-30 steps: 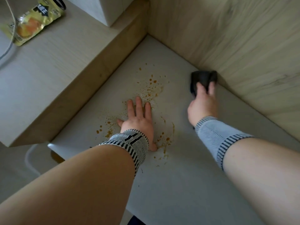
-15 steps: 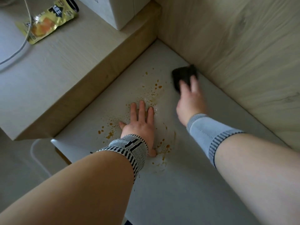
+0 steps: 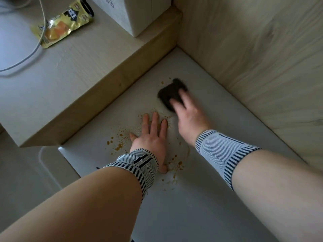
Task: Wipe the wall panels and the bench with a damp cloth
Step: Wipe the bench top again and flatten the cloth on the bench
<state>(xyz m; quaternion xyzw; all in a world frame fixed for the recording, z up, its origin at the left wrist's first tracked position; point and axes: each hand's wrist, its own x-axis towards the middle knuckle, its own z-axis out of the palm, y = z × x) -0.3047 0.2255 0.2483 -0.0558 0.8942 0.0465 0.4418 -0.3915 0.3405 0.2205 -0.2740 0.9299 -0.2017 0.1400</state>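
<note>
A white bench (image 3: 218,109) fills the corner below light wooden wall panels (image 3: 253,49). Orange-brown splatter (image 3: 118,145) dots the bench around my left hand (image 3: 152,135), which lies flat with fingers straight, palm down on the surface. My right hand (image 3: 188,114), blurred by motion, presses a dark cloth (image 3: 170,93) onto the bench with straight fingers, just beyond my left fingertips. The cloth sits partly under my right fingers. Both wrists wear striped knit bands.
A wooden side table (image 3: 70,75) stands higher on the left, touching the bench edge. On it lie a yellow snack packet (image 3: 61,23), a white cable (image 3: 26,56) and a grey box (image 3: 136,11). Pale floor (image 3: 26,172) shows at lower left.
My right hand has slid the cloth leftward from the wall panel toward the splatter. The left hand has stayed flat in place. The view has shifted a little.
</note>
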